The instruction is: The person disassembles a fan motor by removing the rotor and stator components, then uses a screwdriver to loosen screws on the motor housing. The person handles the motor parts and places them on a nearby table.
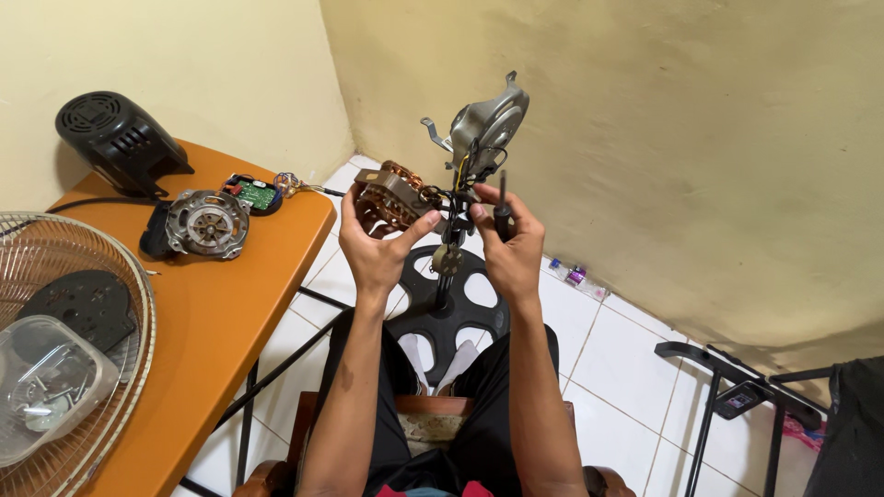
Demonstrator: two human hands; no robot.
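Now both forearms raised at chest height | left hand point(376, 241) grips copper-wound motor stator point(394, 198) | right hand point(509, 248) clamps screwdriver point(503, 213), pinching wires | metal motor housing point(488, 124) sits above, between the hands

Pale yellow walls point(663, 138) meet in a corner point(322, 83) straight ahead — the plaster is blotchy and stained on the right side. White floor tiles point(599, 368) with dark grout run below. An orange table point(230, 294) on thin black legs stands at the left, against the wall. At the lower right sits a black metal frame point(727, 387) — beside it something dark, cut off at the edge. The light is soft and even.
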